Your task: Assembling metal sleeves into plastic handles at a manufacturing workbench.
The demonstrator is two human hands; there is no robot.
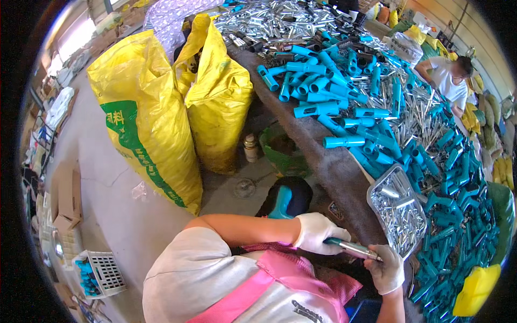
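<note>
Both hands wear whitish gloves and meet in front of my body. My left hand closes around the teal end of a shiny metal tube. The fingertips of my right hand pinch the tube's other end, which shows narrow rings. The tube lies nearly level, sloping slightly down to the right. Just beyond my right hand stands a clear plastic tray holding many small silvery metal parts. A curved teal piece lies on a dark surface beyond my left wrist.
A large heap of teal plastic tubes and loose metal parts covers the table. Two yellow sacks stand at left, near a small bottle and green container. A white crate sits lower left. Another person works at far right.
</note>
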